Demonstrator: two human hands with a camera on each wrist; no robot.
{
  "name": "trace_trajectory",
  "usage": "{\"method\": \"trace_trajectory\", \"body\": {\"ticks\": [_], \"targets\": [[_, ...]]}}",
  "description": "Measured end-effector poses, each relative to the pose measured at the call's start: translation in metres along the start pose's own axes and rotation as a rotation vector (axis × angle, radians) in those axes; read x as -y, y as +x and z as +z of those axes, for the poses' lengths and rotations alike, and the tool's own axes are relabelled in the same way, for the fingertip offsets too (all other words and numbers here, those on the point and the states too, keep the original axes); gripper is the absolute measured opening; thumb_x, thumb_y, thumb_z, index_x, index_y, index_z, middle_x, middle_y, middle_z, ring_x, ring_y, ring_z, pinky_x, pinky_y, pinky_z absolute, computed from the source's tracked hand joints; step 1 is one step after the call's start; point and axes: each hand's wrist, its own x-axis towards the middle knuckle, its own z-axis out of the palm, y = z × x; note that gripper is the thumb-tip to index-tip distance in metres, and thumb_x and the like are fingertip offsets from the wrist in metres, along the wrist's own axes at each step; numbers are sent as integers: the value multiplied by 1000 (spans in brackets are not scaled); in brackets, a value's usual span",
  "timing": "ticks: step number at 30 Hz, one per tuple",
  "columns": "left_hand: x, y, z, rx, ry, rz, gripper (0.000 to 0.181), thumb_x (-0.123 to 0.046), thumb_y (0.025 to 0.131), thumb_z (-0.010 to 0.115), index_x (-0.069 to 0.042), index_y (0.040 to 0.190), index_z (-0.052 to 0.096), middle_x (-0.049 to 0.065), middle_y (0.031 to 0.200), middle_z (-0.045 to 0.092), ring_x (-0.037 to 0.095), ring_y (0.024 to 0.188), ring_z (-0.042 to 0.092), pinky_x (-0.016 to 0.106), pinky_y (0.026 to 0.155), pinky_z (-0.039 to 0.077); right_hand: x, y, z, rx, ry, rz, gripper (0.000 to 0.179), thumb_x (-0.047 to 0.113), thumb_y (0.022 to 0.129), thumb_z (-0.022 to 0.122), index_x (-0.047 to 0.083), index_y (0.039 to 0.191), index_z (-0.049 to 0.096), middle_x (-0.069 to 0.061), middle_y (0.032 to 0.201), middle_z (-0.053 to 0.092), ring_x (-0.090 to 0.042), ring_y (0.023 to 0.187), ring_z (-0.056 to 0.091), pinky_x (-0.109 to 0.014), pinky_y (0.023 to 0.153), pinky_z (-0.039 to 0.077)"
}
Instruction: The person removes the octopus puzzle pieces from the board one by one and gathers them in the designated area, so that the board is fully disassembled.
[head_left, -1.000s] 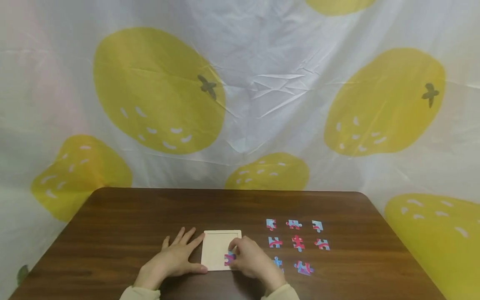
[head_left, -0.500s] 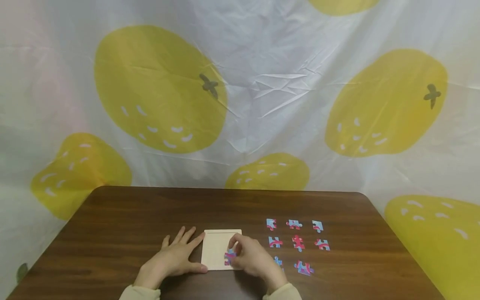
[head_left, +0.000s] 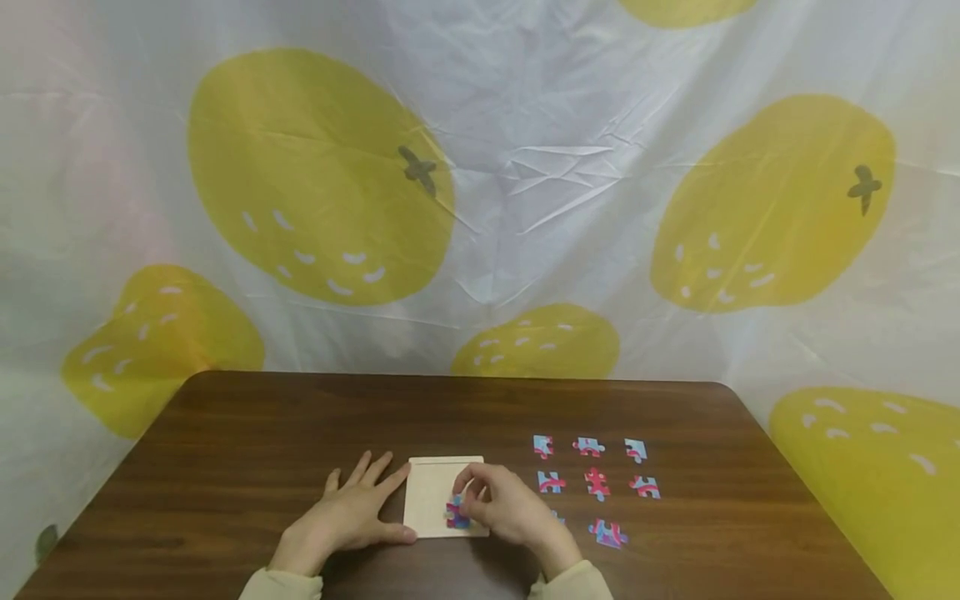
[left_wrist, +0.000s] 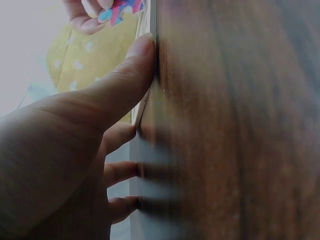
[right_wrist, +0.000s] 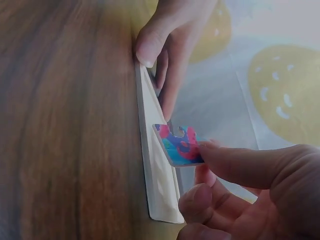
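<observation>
A shallow pale wooden tray [head_left: 425, 492] lies flat on the brown table. My left hand [head_left: 347, 515] has its fingers spread on the table at the tray's left side, with the thumb on the near left corner and the index fingertip at the far left corner. Over the tray's near right part, my right hand [head_left: 512, 515] pinches a jigsaw piece [head_left: 456, 515] between thumb and fingers. In the right wrist view this pink, blue and purple jigsaw piece [right_wrist: 177, 147] is held tilted, raised off the tray floor.
Right of the tray, loose jigsaw pieces lie in rows, among them a red jigsaw piece [head_left: 597, 483] and a purple-pink jigsaw piece [head_left: 608, 533]. My right hand partly hides one nearer piece [head_left: 558, 517]. A lemon-print curtain [head_left: 540, 250] hangs behind the table [head_left: 300, 425].
The right hand has tilted the pinched jigsaw piece up and shifted it slightly left. That hand now covers more of the nearest loose piece. The left hand stays at the tray's edge.
</observation>
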Motion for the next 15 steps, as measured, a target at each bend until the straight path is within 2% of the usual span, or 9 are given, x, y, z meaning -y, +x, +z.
{"method": "trace_trajectory", "body": {"ticks": [9,15], "targets": [[-1,0,0,10,4,-8,97,-66,76,70,-16,153,36,20,158,23,47,144,10,75,104,5,9,0,-8,-27,18,-10,11,6,89,69,13,97,65,2,76,59,-8,59,53,-24,52,44],[-1,0,1,20,4,-11,97,-65,76,69,-17,153,35,19,158,22,46,145,9,75,104,5,8,-2,-14,-48,54,-23,14,4,88,69,11,100,66,2,76,58,-9,61,50,-24,56,42]]}}
